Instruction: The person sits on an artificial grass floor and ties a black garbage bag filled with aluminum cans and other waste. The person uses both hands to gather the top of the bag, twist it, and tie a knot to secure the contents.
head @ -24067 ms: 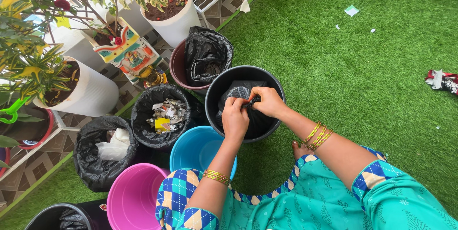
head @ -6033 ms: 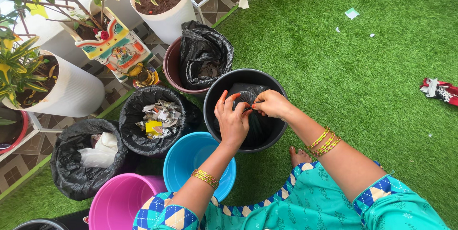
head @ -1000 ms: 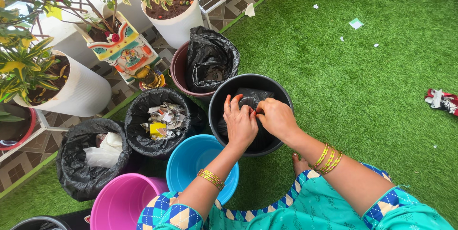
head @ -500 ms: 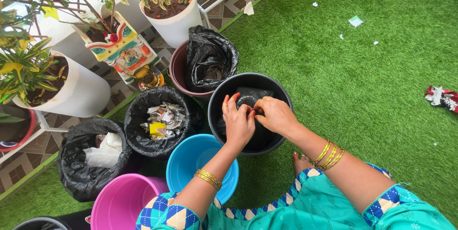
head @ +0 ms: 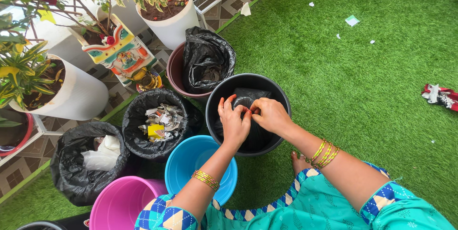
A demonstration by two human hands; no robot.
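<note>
The left hand (head: 233, 121) and the right hand (head: 270, 114) meet over the mouth of a black bucket (head: 281, 97), fingertips touching at the gathered top of a black bag (head: 248, 97) that sits inside it. The left hand is partly open: thumb and forefinger pinch the bunched plastic while the other fingers fan upward. The right hand is curled more tightly, its fingertips closed on the same twist of plastic from the other side. The bag stands upright in the bucket, its gathered neck pointing up toward the camera and its body filling the bottom; its long axis runs with the bucket's, top to bottom. Gold and green bangles (head: 323, 153) ring the right wrist, and gold ones circle the left forearm.

Just beside the black bucket, nearer the person, stands a blue bucket (head: 188, 157), and beyond it a pink bucket (head: 119, 202). On the far side, a maroon bucket (head: 174, 68) holds a crumpled black liner. To the left, a black-lined bin (head: 136, 115) holds torn paper scraps, and another lined bin (head: 67, 173) holds white paper. White plant pots (head: 81, 96) stand on a rack behind them. Green artificial turf (head: 362, 68) spreads to the right, scattered with small paper bits.
</note>
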